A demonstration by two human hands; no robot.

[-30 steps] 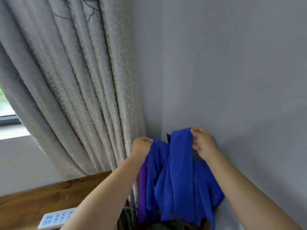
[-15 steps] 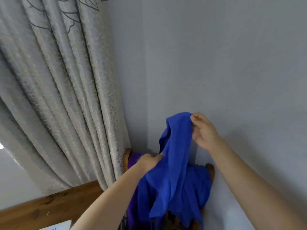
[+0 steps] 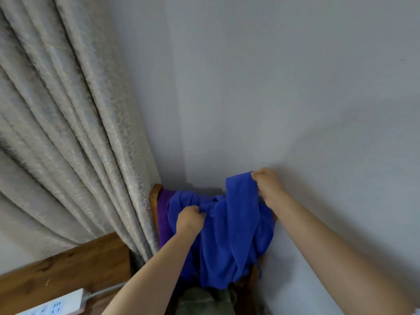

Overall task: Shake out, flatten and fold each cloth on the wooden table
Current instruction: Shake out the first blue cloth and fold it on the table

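A bright blue cloth (image 3: 234, 237) hangs bunched in front of the grey wall, held up between both hands. My right hand (image 3: 267, 186) pinches its top edge, high and to the right. Lower and to the left, my left hand (image 3: 189, 220) grips a gathered fold of the same cloth. A purple cloth (image 3: 164, 214) hangs behind it over a wooden chair back (image 3: 154, 196). An olive-grey cloth (image 3: 200, 301) lies bunched below the blue one. A corner of the wooden table (image 3: 66, 271) shows at lower left.
A beige patterned curtain (image 3: 68, 133) hangs at left, reaching down beside the chair. A white power strip (image 3: 56, 305) with its cable lies on the table at the bottom left. The grey wall (image 3: 295, 98) is close behind the cloth.
My left hand has shifted right along the blue cloth and gathered a fold. My right hand, still pinching the top edge, has come lower. The view has tilted down.
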